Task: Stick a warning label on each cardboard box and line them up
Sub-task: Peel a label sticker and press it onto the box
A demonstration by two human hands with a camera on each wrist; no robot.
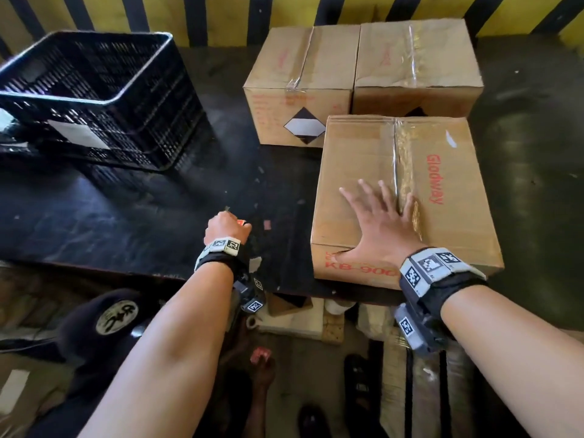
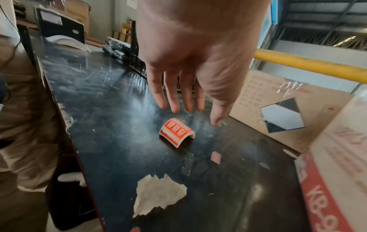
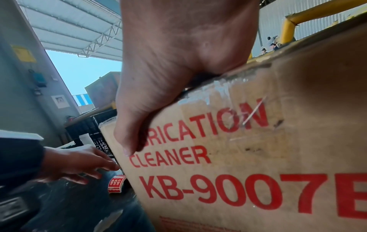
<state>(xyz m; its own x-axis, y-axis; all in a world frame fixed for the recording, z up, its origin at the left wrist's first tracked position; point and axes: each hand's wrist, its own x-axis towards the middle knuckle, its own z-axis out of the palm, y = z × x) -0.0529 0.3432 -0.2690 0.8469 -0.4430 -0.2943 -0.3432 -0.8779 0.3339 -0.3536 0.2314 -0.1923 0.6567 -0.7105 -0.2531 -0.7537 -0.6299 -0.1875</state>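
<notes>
Right hand (image 1: 382, 229) lies flat on the nearest cardboard box (image 1: 442, 172), lower right of frame, fingers spread, thumb over its front edge. Left hand (image 2: 190, 66), fingers straight and holding nothing, hovers over the curled red label strip (image 2: 176, 132) on the bench (image 2: 111, 119), centre frame.

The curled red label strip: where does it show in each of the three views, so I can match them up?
Head: red label strip barely peeks out past the left hand, left of the near box.
Left wrist: picture centre, lying curled on the dark table, just below the fingertips.
Right wrist: low, left of centre, beside the box's corner.
Shared landmark: the box's red KB-900 print.
</notes>
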